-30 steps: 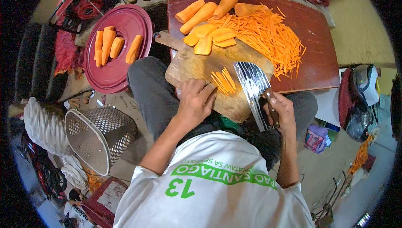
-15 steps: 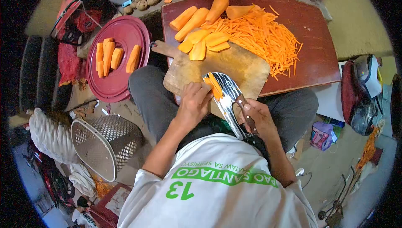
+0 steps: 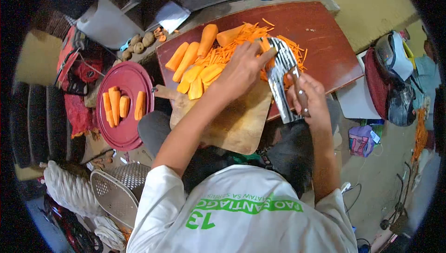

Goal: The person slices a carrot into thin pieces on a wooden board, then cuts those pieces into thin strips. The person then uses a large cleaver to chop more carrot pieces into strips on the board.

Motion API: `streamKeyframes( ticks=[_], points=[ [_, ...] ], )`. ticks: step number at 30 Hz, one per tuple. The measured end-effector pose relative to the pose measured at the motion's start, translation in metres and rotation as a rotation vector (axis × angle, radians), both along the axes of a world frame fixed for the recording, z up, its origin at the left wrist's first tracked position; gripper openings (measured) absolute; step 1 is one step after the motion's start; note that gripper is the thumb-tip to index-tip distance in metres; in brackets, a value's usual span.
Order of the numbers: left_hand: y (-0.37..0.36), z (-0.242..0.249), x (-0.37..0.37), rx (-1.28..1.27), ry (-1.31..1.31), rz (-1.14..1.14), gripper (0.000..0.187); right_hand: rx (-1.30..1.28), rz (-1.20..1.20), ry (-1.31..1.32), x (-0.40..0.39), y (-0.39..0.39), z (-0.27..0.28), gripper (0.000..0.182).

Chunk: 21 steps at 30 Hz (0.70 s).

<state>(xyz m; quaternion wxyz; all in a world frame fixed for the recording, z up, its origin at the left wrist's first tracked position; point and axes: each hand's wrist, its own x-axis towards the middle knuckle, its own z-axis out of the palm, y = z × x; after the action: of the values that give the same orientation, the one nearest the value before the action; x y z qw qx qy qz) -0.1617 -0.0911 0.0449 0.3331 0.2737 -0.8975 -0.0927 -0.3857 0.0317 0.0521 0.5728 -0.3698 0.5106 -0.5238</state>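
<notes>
My right hand point(image 3: 309, 96) grips the brown handle of a wide shiny knife point(image 3: 281, 69), its blade raised over the pile of carrot strips point(image 3: 297, 50). Beside the blade's upper end, my left hand point(image 3: 248, 62) has its fingers closed around some orange carrot strips pressed against the metal. The wooden chopping board point(image 3: 232, 127) lies below, over my lap and the table's edge. Flat carrot slices point(image 3: 197, 88) rest at its upper left, partly hidden by my left forearm. Whole peeled carrots point(image 3: 186, 61) lie behind them on the red table point(image 3: 325, 43).
At the left, a round red lid point(image 3: 131, 134) holds several carrot pieces point(image 3: 114, 104). A perforated basket point(image 3: 114, 195) stands on the floor below it. Potatoes point(image 3: 138, 46) lie behind the lid. On the right floor is a purple package point(image 3: 361, 140).
Both hands and the knife have moved up from the board to the strip pile, carrying carrot strips on the blade. The view has shifted, and the board sits lower and more tilted.
</notes>
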Motion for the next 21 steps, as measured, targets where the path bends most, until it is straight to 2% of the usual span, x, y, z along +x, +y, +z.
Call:
streamKeyframes(
  ticks=[2,3,6,9,11,15,17,18,19,21],
  points=[
    [-0.020,0.004,-0.022,-0.025,-0.016,-0.003,0.060,-0.029,-0.055,0.050,-0.013,-0.015,0.005,0.043],
    [-0.029,0.007,-0.030,0.040,-0.041,-0.020,0.055,-0.034,-0.083,0.085,-0.018,-0.021,0.007,0.042],
    [-0.045,-0.009,-0.047,0.013,-0.054,-0.024,0.048,-0.062,-0.130,0.180,-0.028,-0.032,0.011,0.038],
    [-0.048,-0.025,-0.043,-0.059,-0.162,-0.005,0.042,-0.113,-0.113,0.268,-0.032,-0.034,0.006,0.035],
    [-0.045,-0.029,-0.034,-0.010,-0.125,-0.006,0.043,-0.096,-0.098,0.319,-0.030,-0.031,0.007,0.032],
    [-0.026,-0.031,0.014,0.010,0.023,0.051,0.044,-0.074,-0.123,0.278,-0.025,-0.015,-0.004,0.041],
    [-0.005,-0.023,0.049,0.009,0.021,0.181,0.041,-0.012,-0.134,0.184,-0.013,0.002,-0.002,0.043],
    [0.005,-0.020,0.067,0.008,0.017,0.251,0.039,0.024,-0.106,0.157,-0.005,0.010,-0.006,0.044],
    [0.011,-0.026,0.085,0.076,0.075,0.304,0.029,0.060,-0.080,0.130,0.002,0.019,-0.011,0.045],
    [0.019,-0.042,0.124,0.165,0.063,0.384,0.026,0.128,0.018,0.111,0.018,0.035,-0.015,0.041]
  ],
)
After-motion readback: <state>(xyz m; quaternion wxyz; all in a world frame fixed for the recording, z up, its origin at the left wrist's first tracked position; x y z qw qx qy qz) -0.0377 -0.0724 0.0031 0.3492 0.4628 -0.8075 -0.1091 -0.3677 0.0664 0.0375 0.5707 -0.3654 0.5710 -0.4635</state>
